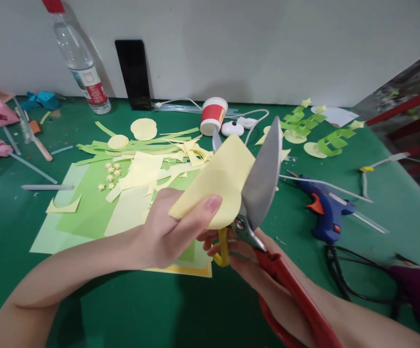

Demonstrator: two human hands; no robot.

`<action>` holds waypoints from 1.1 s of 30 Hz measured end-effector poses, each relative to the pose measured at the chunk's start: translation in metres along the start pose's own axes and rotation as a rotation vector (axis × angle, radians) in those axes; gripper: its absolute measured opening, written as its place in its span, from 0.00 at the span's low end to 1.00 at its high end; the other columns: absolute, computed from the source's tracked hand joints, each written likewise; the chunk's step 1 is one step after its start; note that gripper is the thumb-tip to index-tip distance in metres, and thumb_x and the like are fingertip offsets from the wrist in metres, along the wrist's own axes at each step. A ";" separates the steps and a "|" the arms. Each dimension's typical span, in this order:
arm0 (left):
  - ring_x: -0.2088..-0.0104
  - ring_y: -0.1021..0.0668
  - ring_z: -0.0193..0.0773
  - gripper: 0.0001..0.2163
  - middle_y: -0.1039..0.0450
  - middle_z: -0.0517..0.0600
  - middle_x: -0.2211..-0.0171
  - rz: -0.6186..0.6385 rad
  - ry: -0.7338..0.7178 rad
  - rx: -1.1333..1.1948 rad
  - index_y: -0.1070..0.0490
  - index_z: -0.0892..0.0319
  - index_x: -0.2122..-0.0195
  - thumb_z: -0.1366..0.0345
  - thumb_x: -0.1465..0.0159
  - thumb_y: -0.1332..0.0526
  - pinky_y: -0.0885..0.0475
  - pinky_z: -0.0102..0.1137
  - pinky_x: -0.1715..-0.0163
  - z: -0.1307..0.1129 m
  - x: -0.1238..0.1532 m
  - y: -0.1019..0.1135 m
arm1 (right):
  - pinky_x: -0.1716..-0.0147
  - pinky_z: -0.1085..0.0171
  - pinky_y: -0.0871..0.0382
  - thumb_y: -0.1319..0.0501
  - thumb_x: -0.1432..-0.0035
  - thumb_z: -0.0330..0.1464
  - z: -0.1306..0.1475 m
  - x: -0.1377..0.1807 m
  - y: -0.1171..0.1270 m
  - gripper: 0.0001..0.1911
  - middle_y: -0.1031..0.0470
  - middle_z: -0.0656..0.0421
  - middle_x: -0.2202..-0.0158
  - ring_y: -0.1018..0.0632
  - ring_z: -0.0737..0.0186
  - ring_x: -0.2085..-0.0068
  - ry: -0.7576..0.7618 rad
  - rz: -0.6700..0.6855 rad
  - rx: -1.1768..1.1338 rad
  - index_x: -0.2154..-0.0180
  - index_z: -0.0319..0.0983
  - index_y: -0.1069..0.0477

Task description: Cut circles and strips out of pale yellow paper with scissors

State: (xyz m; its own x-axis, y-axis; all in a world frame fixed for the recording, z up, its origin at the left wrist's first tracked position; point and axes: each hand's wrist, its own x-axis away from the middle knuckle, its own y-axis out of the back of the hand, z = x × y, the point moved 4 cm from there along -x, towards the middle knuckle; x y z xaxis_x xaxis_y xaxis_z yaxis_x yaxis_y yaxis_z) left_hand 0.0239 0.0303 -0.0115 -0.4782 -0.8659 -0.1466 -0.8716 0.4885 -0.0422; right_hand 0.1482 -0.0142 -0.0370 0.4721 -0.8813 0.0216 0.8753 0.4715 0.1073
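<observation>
Scissors (pixel 264 193) lower blade hidden behind yellow paper (pixel 220 179).

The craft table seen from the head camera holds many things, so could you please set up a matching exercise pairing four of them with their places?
Things:
1. yellow paper piece
2. glue gun
3. water bottle
4. paper cup

Places:
A. standing at the back left by the wall
B. lying on the green table at the right
C. between the open blades of the scissors
D. standing at the back centre beside white cables

Pairs: 1-C, 2-B, 3-A, 4-D
</observation>
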 end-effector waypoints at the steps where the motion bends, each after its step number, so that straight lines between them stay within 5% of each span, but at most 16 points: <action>1: 0.84 0.35 0.27 0.18 0.38 0.45 0.85 0.005 -0.013 -0.029 0.40 0.60 0.82 0.62 0.34 0.50 0.42 0.23 0.89 -0.001 0.000 0.000 | 0.76 0.66 0.36 0.53 0.43 0.24 -0.001 0.000 0.000 0.11 0.35 0.61 0.68 0.36 0.65 0.74 -0.016 0.004 -0.012 0.62 0.45 0.41; 8: 0.83 0.30 0.28 0.18 0.33 0.44 0.86 -0.043 -0.166 -0.075 0.38 0.59 0.83 0.71 0.35 0.51 0.35 0.23 0.83 -0.008 -0.001 -0.003 | 0.78 0.63 0.41 0.54 0.43 0.28 -0.003 0.000 -0.001 0.06 0.39 0.62 0.75 0.39 0.65 0.77 -0.059 -0.026 -0.007 0.67 0.43 0.41; 16: 0.81 0.28 0.28 0.18 0.31 0.45 0.83 -0.019 -0.110 -0.028 0.37 0.59 0.82 0.67 0.34 0.51 0.36 0.22 0.84 -0.001 -0.001 -0.003 | 0.78 0.64 0.43 0.56 0.40 0.29 -0.003 -0.001 -0.001 0.09 0.40 0.63 0.74 0.41 0.67 0.79 -0.065 -0.062 -0.009 0.70 0.42 0.41; 23: 0.87 0.40 0.26 0.19 0.42 0.44 0.87 -0.032 -0.043 -0.082 0.40 0.60 0.84 0.65 0.34 0.50 0.43 0.24 0.88 0.001 0.000 0.001 | 0.77 0.64 0.44 0.57 0.39 0.29 -0.012 0.004 0.000 0.09 0.39 0.63 0.73 0.40 0.67 0.78 -0.046 -0.041 -0.042 0.68 0.42 0.41; 33: 0.86 0.40 0.25 0.20 0.50 0.42 0.87 -0.012 0.069 -0.088 0.48 0.60 0.84 0.60 0.35 0.49 0.46 0.25 0.87 0.003 0.003 0.004 | 0.76 0.65 0.43 0.56 0.37 0.28 -0.012 0.002 0.002 0.09 0.39 0.64 0.75 0.39 0.67 0.75 -0.075 -0.036 -0.004 0.68 0.41 0.41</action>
State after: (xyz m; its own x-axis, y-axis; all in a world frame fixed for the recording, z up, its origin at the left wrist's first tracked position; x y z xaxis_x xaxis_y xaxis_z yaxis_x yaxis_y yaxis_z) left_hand 0.0196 0.0299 -0.0154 -0.4713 -0.8786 -0.0778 -0.8820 0.4692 0.0440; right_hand 0.1521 -0.0152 -0.0483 0.4314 -0.8975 0.0917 0.8921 0.4395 0.1049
